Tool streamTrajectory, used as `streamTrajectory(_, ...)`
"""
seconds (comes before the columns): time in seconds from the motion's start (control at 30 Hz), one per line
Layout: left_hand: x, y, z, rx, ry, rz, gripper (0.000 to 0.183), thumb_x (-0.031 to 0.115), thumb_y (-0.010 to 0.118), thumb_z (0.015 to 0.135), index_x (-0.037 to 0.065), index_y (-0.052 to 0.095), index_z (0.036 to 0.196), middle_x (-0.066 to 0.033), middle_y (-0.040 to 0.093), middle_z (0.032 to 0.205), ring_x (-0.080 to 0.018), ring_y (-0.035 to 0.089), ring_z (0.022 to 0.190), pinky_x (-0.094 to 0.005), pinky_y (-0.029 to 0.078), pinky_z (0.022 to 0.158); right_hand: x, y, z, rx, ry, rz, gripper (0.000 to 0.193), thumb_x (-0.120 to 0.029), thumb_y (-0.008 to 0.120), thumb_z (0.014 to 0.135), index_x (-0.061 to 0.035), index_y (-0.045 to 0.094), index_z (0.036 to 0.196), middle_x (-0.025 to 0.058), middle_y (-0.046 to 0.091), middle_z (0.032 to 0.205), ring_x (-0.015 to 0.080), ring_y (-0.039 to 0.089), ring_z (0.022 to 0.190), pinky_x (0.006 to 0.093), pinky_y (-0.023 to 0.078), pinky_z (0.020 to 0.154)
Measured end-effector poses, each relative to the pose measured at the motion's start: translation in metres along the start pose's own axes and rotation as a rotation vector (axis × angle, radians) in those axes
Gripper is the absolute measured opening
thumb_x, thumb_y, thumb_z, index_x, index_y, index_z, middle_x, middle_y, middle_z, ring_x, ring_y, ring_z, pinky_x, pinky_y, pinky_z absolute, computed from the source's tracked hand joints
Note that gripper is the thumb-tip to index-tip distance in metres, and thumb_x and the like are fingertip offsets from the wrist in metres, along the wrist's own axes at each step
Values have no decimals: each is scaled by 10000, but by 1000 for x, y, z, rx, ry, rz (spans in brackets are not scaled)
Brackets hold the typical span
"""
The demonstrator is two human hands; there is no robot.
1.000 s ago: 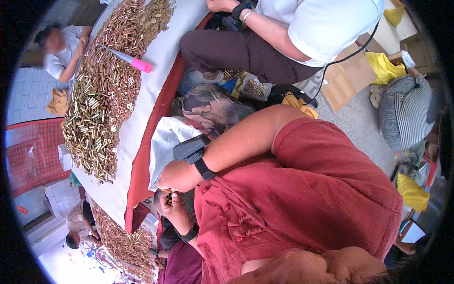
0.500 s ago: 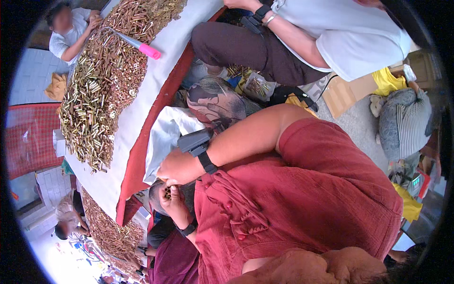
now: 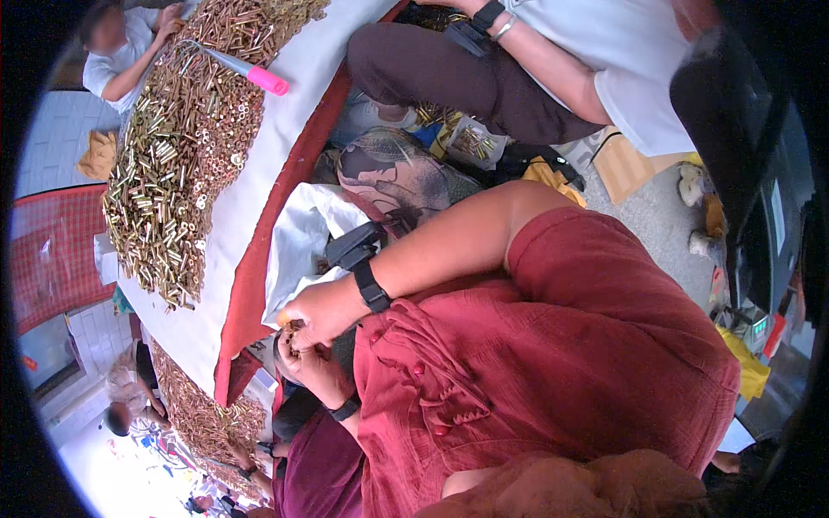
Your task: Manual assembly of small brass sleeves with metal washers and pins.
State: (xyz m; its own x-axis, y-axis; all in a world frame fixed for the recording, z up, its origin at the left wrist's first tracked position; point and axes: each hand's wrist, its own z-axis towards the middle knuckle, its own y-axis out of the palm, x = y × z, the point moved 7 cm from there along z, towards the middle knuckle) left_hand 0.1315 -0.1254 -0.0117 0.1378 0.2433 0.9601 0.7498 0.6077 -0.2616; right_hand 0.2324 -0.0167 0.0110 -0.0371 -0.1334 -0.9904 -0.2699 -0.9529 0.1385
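Note:
My left hand (image 3: 318, 373), the lower of the two, is curled round a small bunch of brass-coloured tubes (image 3: 294, 338) whose hollow ends show. Just above it, my right hand (image 3: 321, 307) is closed with its fingertips bent down at the tubes; what they pinch is hidden. Black bands sit on both wrists, and the right one carries a dark box (image 3: 352, 245). Beside my right hand an open white plastic bag (image 3: 298, 229) hangs at the table's edge, with some small dark pieces inside.
A white-covered table (image 3: 246, 207) with a red edge bears a large heap of brass-coloured bolts, tubes and nuts (image 3: 168, 194). A pink-handled tool (image 3: 268, 81) lies on it. Co-workers sit close by, one in dark trousers (image 3: 423, 82). A second heap (image 3: 207, 423) lies lower left.
My right hand has shifted slightly left over the tubes in my left hand. The white bag gapes wider. A dark panel now covers part of the upper right, and the whole view has moved a little.

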Motion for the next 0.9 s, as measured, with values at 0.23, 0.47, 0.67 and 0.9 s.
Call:
streamTrajectory(0.23,5,-10,11,29,-105,-209,213,162,570,989,44,507,1154,-49,615,927,-124,625,796,-218,509,641,3,-8,5,77,4,72,406,-270,621,903,4,561,1197,93,692,763,184,680,660,330,526,622)
streamTrajectory(0.47,10,-7,21,148,-159,-342,181,113,569,973,42,525,1134,-83,623,1040,-146,637,863,-260,535,709,-14,-11,3,111,-219,-111,476,-261,651,882,-34,520,1279,166,692,954,339,680,847,412,518,745)
streamTrajectory(0.67,11,9,23,131,-186,-209,189,127,565,986,58,534,1158,-39,631,974,-89,602,776,-199,473,638,-5,-28,11,106,-132,-258,447,-294,616,866,-13,580,1212,212,680,1025,368,659,945,443,513,796)
streamTrajectory(0.9,9,22,35,-31,-235,-91,157,158,616,970,53,561,1072,10,568,828,-39,460,639,-184,359,548,10,-56,27,352,-294,-380,245,-248,646,798,-87,667,983,132,687,854,348,665,798,463,505,692)
